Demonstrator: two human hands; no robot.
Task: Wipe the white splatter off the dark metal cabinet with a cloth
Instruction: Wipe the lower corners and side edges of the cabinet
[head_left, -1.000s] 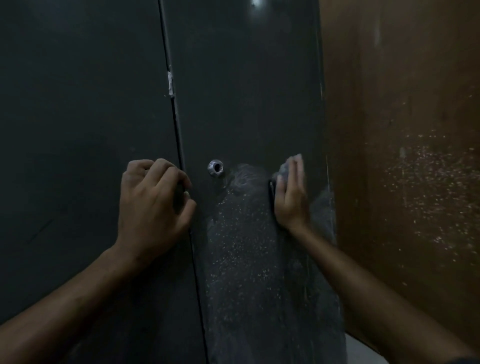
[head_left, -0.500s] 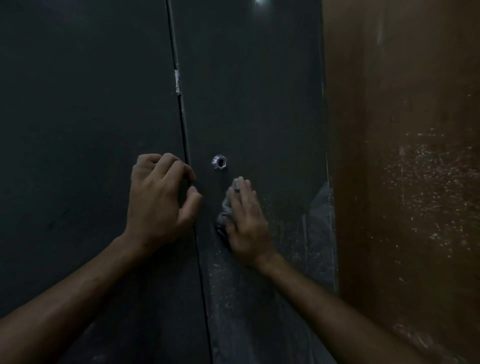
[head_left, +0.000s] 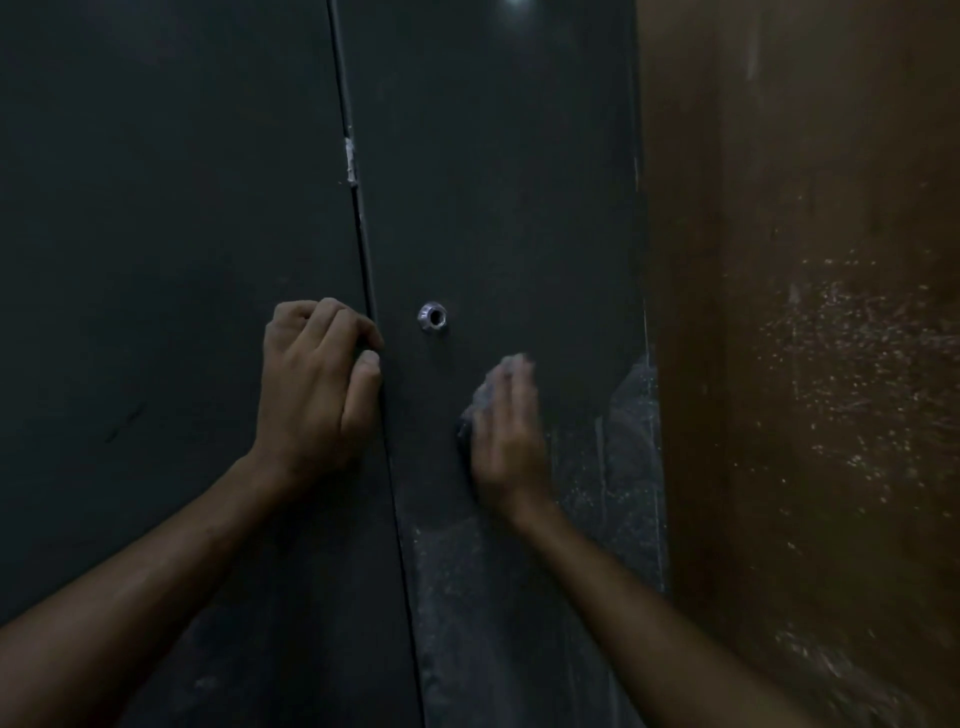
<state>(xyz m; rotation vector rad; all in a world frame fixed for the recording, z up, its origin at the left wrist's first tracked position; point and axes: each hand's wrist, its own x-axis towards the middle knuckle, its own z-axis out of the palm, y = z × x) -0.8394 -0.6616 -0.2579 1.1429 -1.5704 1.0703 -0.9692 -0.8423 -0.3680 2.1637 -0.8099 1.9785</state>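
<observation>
Two bare hands work against a dark metal cabinet (head_left: 493, 171) seen from a head-worn camera in dim light. Its two doors meet at a thin vertical seam (head_left: 363, 249) left of centre, with a small white smear (head_left: 350, 162) on the seam higher up. On the right door sits a small silver ring-shaped fitting (head_left: 432, 316). The left hand (head_left: 311, 395) rests at the seam, knuckles up, its fingers curled so the tips touch the door edge; its grip is on the edge of the door. The right hand (head_left: 506, 441), blurred by motion, lies flat on the right door below and to the right of the fitting, fingers straight, pressing a pale cloth (head_left: 480, 400) against the metal; the cloth peeks out along the hand's left side and at the fingertips. White splatter (head_left: 623, 467) speckles the door to the right of that hand and below it, down toward the bottom of the view. Beside the cabinet on the right stands a brown wall (head_left: 805, 208), also flecked with white specks (head_left: 852, 384)
</observation>
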